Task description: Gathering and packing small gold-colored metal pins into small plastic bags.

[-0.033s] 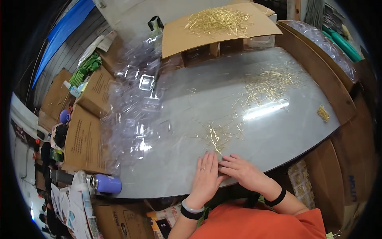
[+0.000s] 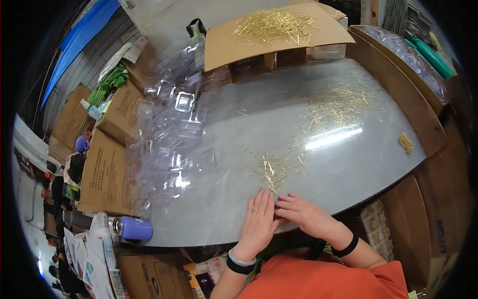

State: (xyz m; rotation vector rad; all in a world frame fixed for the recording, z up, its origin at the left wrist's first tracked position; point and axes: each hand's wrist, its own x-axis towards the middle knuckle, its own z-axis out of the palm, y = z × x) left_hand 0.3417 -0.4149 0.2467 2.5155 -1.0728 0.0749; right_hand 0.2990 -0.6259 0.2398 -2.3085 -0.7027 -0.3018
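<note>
Moved hardly at all since the earlier frame, keeping left hand (image 2: 256, 215) laid long-fingered and right hand (image 2: 304, 215) bent close beside it, at the near end of small gold wire pile (image 2: 271, 169) on grey counter (image 2: 224, 212). Could not tell whether gripping or merely pressing. Saw farther out compartmented clear tray (image 2: 377, 226) with gold pieces inside, heaped clear plastic containers (image 2: 174, 129) leftward, long cardboard box (image 2: 393, 82) holding clear plastic, and purple flask (image 2: 135, 229), contents hidden.

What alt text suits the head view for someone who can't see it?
The left hand and right hand are close together over a grey table, with golden wire pieces scattered just beyond. More wire heaps sit farther back, one on a cardboard sheet; clear plastic packaging lies to the left.
</note>
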